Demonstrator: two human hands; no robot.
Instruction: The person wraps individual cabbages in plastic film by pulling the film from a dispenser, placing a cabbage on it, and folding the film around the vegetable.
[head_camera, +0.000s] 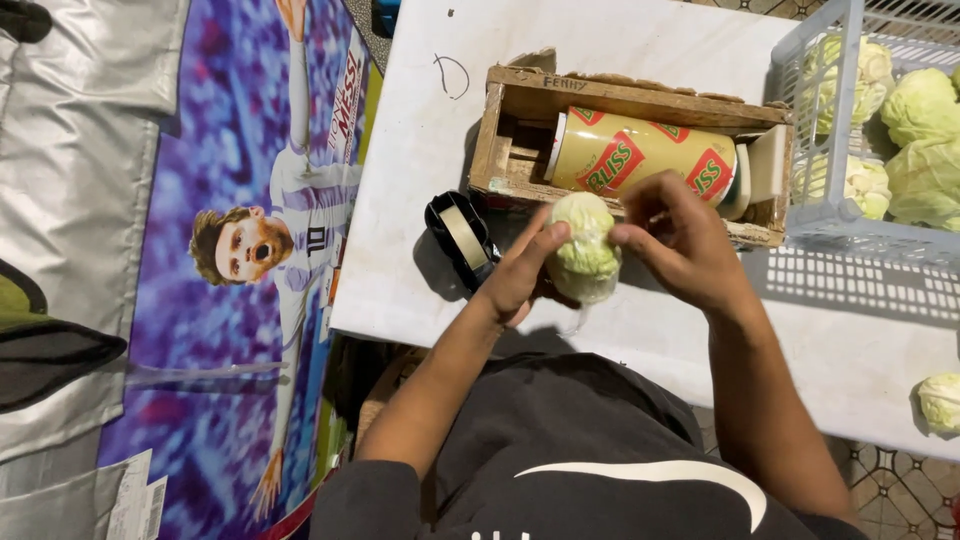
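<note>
Both of my hands hold a small pale green cabbage (583, 248) wrapped in clear film, just above the white table (620, 60). My left hand (522, 272) grips its left side with the thumb on top. My right hand (680, 240) pinches the film on its right side. Directly behind the cabbage stands a rough wooden box (520, 110) holding a large roll of cling film (640, 155) in yellow, red and green. A black tape dispenser (460, 235) lies on the table just left of my left hand.
A pale blue plastic crate (815, 215) filled with several cabbages stands at the right back. One loose cabbage (940, 402) lies near the table's right front edge. A printed purple poster (250, 250) and grey sheet cover the floor to the left.
</note>
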